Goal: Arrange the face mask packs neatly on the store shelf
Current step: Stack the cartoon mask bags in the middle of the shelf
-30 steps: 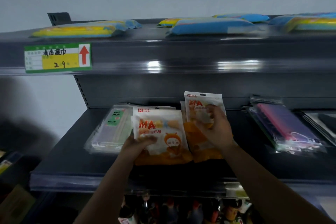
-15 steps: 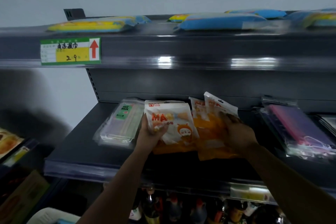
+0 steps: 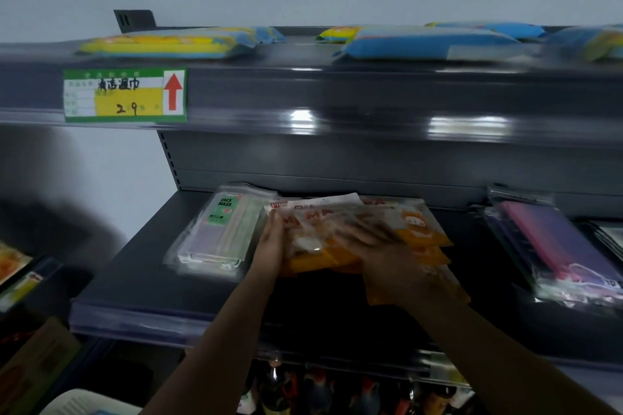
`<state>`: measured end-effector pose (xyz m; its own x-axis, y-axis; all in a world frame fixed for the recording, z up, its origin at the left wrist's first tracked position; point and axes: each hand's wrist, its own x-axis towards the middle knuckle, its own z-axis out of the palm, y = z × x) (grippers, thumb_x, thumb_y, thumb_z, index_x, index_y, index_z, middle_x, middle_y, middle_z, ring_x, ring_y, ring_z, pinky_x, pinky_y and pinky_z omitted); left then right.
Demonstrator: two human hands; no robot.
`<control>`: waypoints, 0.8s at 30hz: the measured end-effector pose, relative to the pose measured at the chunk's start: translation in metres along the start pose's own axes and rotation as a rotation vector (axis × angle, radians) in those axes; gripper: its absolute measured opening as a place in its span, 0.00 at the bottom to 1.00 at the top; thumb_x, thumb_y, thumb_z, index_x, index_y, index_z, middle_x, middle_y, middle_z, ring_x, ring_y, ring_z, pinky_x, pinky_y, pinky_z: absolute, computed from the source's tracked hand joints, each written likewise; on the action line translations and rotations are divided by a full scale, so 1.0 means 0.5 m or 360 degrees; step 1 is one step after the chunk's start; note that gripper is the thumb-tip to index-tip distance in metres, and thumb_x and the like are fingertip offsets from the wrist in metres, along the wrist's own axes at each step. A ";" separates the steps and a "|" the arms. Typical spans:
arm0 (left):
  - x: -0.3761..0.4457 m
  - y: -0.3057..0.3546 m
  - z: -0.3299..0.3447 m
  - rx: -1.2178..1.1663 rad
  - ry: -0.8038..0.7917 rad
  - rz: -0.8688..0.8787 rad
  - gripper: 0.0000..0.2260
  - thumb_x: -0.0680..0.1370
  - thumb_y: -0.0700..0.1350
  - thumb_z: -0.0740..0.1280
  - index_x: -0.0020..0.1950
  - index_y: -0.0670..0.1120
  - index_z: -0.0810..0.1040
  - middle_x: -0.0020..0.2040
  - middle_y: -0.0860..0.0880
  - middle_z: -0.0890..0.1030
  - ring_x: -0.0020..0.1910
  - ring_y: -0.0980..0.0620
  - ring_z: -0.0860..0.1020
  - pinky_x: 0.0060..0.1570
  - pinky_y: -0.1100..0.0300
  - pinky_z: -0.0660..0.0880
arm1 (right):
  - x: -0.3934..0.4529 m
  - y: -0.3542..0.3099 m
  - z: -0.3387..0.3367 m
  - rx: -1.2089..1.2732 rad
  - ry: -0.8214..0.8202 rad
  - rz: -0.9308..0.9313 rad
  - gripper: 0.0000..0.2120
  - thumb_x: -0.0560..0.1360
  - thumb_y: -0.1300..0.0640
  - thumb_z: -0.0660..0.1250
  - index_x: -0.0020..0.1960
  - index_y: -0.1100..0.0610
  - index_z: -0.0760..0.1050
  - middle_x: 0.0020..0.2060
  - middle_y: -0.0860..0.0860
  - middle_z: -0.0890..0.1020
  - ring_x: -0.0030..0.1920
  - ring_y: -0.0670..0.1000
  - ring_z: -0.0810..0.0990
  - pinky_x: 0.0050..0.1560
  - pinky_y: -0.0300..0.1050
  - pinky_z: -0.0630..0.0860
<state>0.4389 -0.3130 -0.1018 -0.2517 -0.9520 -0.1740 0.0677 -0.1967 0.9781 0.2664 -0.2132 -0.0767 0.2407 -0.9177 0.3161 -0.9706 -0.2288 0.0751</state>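
Observation:
Several orange and white face mask packs (image 3: 414, 229) lie overlapped in a loose pile on the dark middle shelf (image 3: 135, 290). My left hand (image 3: 269, 246) presses its straight fingers against the pile's left edge. My right hand (image 3: 381, 253) lies flat on top of the pile, fingers spread and blurred by motion. A stack of clear packs with a green FACE MASK label (image 3: 219, 236) sits just left of my left hand. Purple and pink mask packs (image 3: 553, 246) lie on the shelf to the right.
The shelf above carries yellow and blue flat packs (image 3: 421, 44) and a green price tag with a red arrow (image 3: 124, 96). Bottles (image 3: 303, 387) stand below the middle shelf. A cardboard box (image 3: 33, 364) and another display sit at lower left.
The packs that my hands held up apart have come together and been laid down as one pile. My right hand moved left onto its top; my left hand went to its left edge.

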 end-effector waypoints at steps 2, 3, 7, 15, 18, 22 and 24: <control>-0.005 0.008 -0.005 -0.0169 -0.0095 -0.0083 0.22 0.75 0.65 0.59 0.57 0.52 0.80 0.53 0.47 0.84 0.51 0.50 0.82 0.54 0.53 0.78 | -0.003 0.005 0.027 -0.0080 -0.0201 0.0022 0.29 0.77 0.35 0.44 0.68 0.49 0.68 0.64 0.48 0.77 0.64 0.54 0.76 0.57 0.59 0.77; -0.003 0.009 -0.005 -0.0186 -0.0136 -0.0093 0.21 0.74 0.65 0.62 0.58 0.54 0.78 0.54 0.47 0.83 0.52 0.49 0.82 0.55 0.53 0.77 | -0.003 0.008 0.033 -0.0085 -0.0240 0.0007 0.28 0.77 0.35 0.46 0.70 0.49 0.64 0.66 0.48 0.75 0.67 0.54 0.73 0.60 0.59 0.75; 0.011 0.006 -0.005 -0.0166 -0.0167 -0.0054 0.18 0.74 0.41 0.70 0.61 0.54 0.72 0.51 0.50 0.81 0.51 0.50 0.80 0.49 0.58 0.76 | 0.030 -0.013 0.032 0.0257 -0.0336 -0.0069 0.30 0.78 0.56 0.56 0.77 0.50 0.49 0.77 0.47 0.54 0.75 0.48 0.44 0.75 0.56 0.50; 0.043 -0.006 -0.008 -0.0025 -0.0050 -0.0144 0.38 0.72 0.40 0.71 0.76 0.56 0.56 0.71 0.44 0.70 0.64 0.42 0.73 0.65 0.46 0.70 | 0.009 0.029 -0.012 0.0808 -0.0091 0.0468 0.31 0.75 0.64 0.61 0.74 0.49 0.57 0.75 0.51 0.60 0.74 0.52 0.58 0.74 0.47 0.57; 0.050 -0.004 -0.006 -0.0019 -0.0047 -0.0168 0.38 0.72 0.42 0.72 0.76 0.57 0.57 0.71 0.45 0.70 0.64 0.42 0.73 0.66 0.45 0.69 | -0.013 0.098 0.006 0.0620 -0.0387 0.0689 0.42 0.72 0.46 0.70 0.76 0.49 0.49 0.77 0.48 0.49 0.77 0.52 0.44 0.76 0.56 0.45; 0.054 0.001 0.002 0.0039 -0.0042 -0.0175 0.36 0.72 0.47 0.72 0.76 0.57 0.57 0.70 0.45 0.71 0.64 0.42 0.73 0.66 0.44 0.69 | -0.029 0.139 0.033 0.0426 -0.0578 0.0965 0.41 0.76 0.39 0.60 0.77 0.53 0.40 0.77 0.51 0.43 0.77 0.53 0.43 0.75 0.52 0.44; 0.057 0.003 0.005 0.0100 -0.0032 -0.0167 0.36 0.72 0.51 0.72 0.76 0.58 0.57 0.70 0.44 0.70 0.64 0.42 0.73 0.66 0.44 0.69 | -0.031 0.146 0.032 0.0328 -0.0599 0.1018 0.38 0.77 0.43 0.60 0.77 0.53 0.41 0.77 0.52 0.46 0.77 0.55 0.50 0.73 0.52 0.55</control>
<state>0.4296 -0.3398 -0.1052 -0.2737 -0.9220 -0.2740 -0.0205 -0.2792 0.9600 0.1920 -0.2209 -0.0910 -0.3466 -0.9319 -0.1071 -0.9098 0.3618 -0.2035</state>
